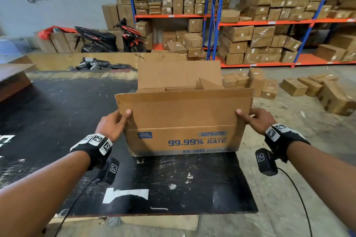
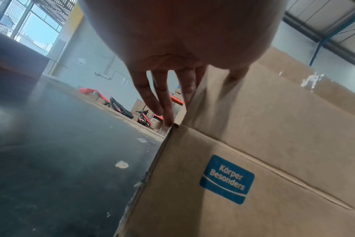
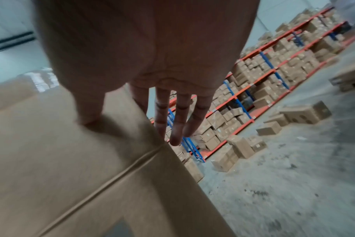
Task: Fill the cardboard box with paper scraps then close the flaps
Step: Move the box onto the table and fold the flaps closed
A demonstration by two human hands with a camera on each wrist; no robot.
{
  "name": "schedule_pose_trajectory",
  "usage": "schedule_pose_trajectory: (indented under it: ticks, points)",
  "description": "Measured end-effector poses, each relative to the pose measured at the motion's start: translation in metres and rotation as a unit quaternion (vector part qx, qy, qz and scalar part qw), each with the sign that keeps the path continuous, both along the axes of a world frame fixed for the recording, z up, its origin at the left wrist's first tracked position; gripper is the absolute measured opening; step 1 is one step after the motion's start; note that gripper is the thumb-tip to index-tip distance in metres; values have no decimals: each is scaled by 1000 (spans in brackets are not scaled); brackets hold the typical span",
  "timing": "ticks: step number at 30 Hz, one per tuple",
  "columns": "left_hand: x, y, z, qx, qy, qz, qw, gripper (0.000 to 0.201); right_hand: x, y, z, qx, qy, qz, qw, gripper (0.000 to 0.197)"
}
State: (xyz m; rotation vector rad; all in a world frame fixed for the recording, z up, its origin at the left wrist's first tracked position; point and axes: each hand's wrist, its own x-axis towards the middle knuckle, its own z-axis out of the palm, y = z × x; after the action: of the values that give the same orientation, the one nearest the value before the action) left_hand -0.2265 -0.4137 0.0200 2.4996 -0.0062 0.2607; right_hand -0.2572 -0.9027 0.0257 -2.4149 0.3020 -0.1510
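On the dark, scuffed tabletop (image 1: pixel 57 113), at its left side, the left hand (image 1: pixel 112 125) grasps the near flap (image 1: pixel 185 109) of the cardboard box (image 1: pixel 183 140): the thumb lies across the flap's outer face and the fingers (image 2: pixel 162 102) reach behind its left edge. The box stands upright near the tabletop's right end, blue print reading "99.99% RATE" on its front wall, the near flap and the far flap (image 1: pixel 179 74) raised; its inside is hidden by the near flap. At the flap's right edge the right hand (image 1: pixel 258 120) pinches it the same way, thumb in front, fingers (image 3: pixel 178 121) behind. Farther right, loose cartons (image 1: pixel 316 90) lie on the concrete floor before orange and blue shelving (image 1: pixel 269 22).
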Motion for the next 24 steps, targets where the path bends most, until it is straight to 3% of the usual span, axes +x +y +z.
schedule_pose_trajectory:
  ticks: [4,8,12,15,17,20,24]
  points:
    - [8,1,-2,-29,35,7,999,101,5,-3,-7,100,-8,-7,995,74]
    - [23,18,-20,-56,31,10,998,110,17,-2,-18,180,-10,18,983,81]
    - [35,16,-19,-62,27,27,997,94,35,1,-19,102,-2,-24,994,88]
    - [48,2,-15,2,22,54,998,65,49,7,-16,12,9,-70,997,76]
    - [55,-9,-16,51,39,71,995,53,59,9,-19,0,28,-78,997,78]
    - [61,-19,-19,82,64,78,991,57,70,8,-30,-4,51,-59,997,87]
    - [59,-20,-15,143,36,58,987,59,70,3,-32,-10,46,-35,998,88]
